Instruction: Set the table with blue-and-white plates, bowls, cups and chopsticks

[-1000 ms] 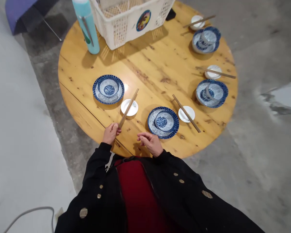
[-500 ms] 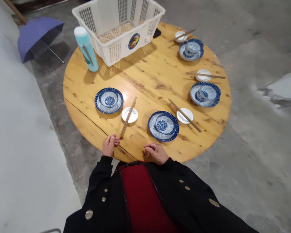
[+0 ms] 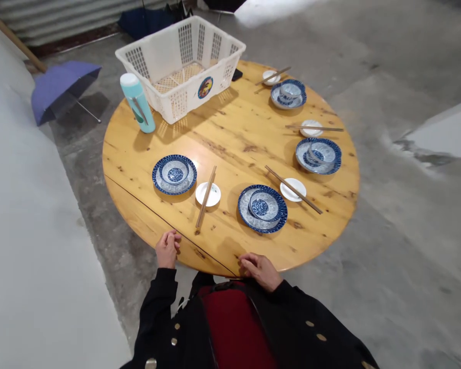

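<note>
My left hand (image 3: 168, 249) hangs over the near edge of the round wooden table (image 3: 218, 233), fingers loosely bent and nothing in them. Just beyond it, chopsticks (image 3: 206, 195) lean across a small white dish (image 3: 213, 196). To the left of that dish, a blue-patterned bowl (image 3: 174, 173) sits on a blue-rimmed plate (image 3: 156, 183). My right hand (image 3: 262, 269) is also empty at the near edge, its fingers relaxed and slightly apart. Nearest to it is another bowl (image 3: 264, 205) on a plate (image 3: 243, 215), beside a white dish (image 3: 289, 193) crossed by chopsticks (image 3: 307, 200).
Two more settings stand at the right, with bowls (image 3: 320, 152) (image 3: 291, 91) on plates. A white plastic basket (image 3: 184, 100) and a turquoise bottle (image 3: 139, 107) occupy the far left. Behind the basket lies a dark phone (image 3: 237, 75). A purple umbrella (image 3: 59, 87) rests on the floor.
My left hand has drawn back slightly from the chopsticks and its fingers have curled more. The view has tilted upward a little. The tableware stays in place.
</note>
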`<state>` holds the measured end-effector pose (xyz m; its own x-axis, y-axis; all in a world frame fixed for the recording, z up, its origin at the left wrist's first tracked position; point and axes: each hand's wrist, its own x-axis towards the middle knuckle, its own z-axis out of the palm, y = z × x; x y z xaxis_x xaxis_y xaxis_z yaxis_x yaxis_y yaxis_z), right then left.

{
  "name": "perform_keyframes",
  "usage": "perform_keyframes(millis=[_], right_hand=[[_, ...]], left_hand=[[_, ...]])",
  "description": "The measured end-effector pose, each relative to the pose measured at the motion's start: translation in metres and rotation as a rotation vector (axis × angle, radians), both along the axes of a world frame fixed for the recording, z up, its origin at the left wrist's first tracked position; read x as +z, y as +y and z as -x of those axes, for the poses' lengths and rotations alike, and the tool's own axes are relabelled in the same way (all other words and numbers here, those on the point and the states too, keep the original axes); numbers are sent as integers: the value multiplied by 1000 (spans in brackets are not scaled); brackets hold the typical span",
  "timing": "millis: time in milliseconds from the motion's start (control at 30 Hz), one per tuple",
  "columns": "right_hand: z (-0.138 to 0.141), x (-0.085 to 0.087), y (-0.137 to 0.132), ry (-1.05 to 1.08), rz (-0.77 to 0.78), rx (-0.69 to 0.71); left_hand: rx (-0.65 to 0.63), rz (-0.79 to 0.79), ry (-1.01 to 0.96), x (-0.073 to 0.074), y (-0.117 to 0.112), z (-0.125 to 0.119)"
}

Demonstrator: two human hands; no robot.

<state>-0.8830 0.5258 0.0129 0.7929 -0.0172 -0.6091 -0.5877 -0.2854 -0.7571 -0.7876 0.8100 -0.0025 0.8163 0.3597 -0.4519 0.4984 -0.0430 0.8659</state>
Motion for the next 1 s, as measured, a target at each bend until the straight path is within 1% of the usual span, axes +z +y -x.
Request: perform_keyframes(millis=[200, 333, 400, 533, 667, 767, 833, 900, 1000], right_hand=[[-6, 1, -12, -107, 129, 176], [-5, 0, -38, -167, 182, 278], [-2, -3, -57, -186, 178, 291], [8, -10, -104, -209, 121, 234], [24, -11, -157, -205, 28, 169], [36, -10, -193, -187, -27, 155], [42, -12, -211, -173, -45, 188], [46, -14, -225, -161, -41, 248], [49, -16, -238, -181, -12, 352]], left_hand=[[-21, -35, -49, 1, -8, 2], [13, -75, -74, 10, -26, 2], [42, -91, -102, 17, -42, 4], [86, -112, -134, 33, -82, 15], [78, -152, -148, 43, -123, 36], [77, -177, -149, 47, -154, 52], [98, -183, -150, 51, -175, 61], [109, -189, -148, 55, -194, 65], [64, -223, -167, 60, -216, 63]])
